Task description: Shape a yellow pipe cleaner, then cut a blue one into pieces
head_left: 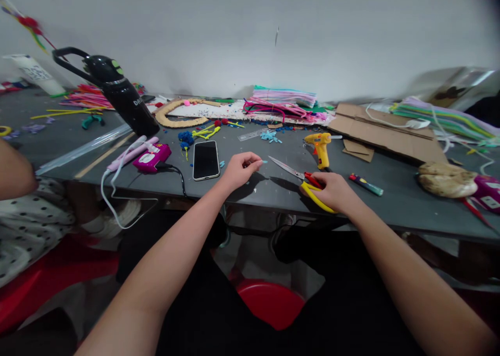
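Note:
My left hand pinches a small light-blue piece whose end shows past the fingertips. To its right, my right hand is wrapped round the handles of scissors with red and yellow grips. The blades point left, toward the blue piece, and do not touch it. Behind the hands lies a small pile of light-blue pieces. A phone lies left of my left hand. The yellow glue gun is just behind my right hand.
A black bottle and a purple device with cables are on the left. Cardboard, a glue tube and a stained glove-like item lie right. Pink stems line the back. Another person's arm is far left.

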`<state>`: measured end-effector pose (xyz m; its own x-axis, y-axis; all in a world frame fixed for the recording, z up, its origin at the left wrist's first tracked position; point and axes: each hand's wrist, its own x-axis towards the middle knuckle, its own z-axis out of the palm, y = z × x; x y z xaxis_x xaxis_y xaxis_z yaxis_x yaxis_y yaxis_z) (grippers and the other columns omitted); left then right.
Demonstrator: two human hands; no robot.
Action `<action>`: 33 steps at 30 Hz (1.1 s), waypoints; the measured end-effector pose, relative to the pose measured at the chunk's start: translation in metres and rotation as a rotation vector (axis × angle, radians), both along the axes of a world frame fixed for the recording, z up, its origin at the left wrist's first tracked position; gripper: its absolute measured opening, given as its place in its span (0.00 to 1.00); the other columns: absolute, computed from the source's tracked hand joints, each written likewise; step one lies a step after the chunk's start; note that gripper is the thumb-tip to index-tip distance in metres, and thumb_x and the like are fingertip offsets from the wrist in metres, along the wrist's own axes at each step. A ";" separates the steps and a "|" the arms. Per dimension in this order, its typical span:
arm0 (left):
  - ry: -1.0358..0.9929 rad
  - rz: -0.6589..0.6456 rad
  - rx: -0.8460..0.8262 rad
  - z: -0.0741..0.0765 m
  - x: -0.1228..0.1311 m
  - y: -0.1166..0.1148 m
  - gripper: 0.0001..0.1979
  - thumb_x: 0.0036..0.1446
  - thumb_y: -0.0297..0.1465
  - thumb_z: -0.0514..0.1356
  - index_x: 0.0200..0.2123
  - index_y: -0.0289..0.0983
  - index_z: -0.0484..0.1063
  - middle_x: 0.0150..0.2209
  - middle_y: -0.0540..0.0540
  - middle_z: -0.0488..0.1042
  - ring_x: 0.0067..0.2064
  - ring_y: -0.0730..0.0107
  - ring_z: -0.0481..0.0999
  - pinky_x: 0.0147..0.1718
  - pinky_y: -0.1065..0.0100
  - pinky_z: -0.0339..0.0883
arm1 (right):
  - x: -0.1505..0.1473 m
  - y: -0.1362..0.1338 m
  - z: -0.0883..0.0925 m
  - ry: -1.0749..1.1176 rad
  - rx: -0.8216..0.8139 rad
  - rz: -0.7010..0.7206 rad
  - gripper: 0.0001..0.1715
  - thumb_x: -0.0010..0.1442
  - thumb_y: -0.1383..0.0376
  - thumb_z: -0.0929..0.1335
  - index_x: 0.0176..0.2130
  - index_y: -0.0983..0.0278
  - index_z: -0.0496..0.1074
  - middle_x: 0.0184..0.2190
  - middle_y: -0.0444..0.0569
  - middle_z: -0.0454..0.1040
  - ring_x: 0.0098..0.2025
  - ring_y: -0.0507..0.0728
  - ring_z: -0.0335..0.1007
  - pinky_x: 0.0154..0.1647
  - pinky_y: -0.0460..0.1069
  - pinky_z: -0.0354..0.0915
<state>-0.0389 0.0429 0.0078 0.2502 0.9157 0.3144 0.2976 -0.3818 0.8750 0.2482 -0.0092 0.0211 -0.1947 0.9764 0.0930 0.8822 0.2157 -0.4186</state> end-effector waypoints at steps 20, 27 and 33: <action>0.017 0.002 -0.008 0.000 0.000 0.000 0.13 0.55 0.40 0.63 0.33 0.35 0.76 0.27 0.48 0.75 0.27 0.74 0.68 0.27 0.71 0.60 | 0.001 0.002 0.004 0.014 -0.065 0.072 0.18 0.53 0.53 0.69 0.23 0.63 0.66 0.20 0.42 0.61 0.26 0.52 0.55 0.27 0.48 0.50; 0.014 0.000 -0.010 0.002 0.000 -0.001 0.13 0.55 0.40 0.63 0.33 0.34 0.76 0.27 0.48 0.75 0.26 0.74 0.68 0.27 0.71 0.60 | 0.002 0.003 0.004 0.005 -0.051 0.084 0.16 0.53 0.54 0.69 0.24 0.63 0.68 0.21 0.43 0.63 0.26 0.52 0.56 0.27 0.48 0.51; 0.011 -0.003 -0.007 0.001 -0.001 -0.001 0.14 0.55 0.41 0.63 0.33 0.35 0.76 0.27 0.47 0.75 0.26 0.73 0.68 0.27 0.71 0.60 | 0.003 0.003 0.002 0.019 -0.034 0.060 0.17 0.52 0.53 0.69 0.23 0.63 0.68 0.20 0.43 0.63 0.26 0.52 0.56 0.27 0.48 0.51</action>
<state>-0.0399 0.0420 0.0086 0.2562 0.9171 0.3053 0.3063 -0.3766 0.8743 0.2508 -0.0059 0.0235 -0.2514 0.9658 0.0639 0.8600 0.2532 -0.4431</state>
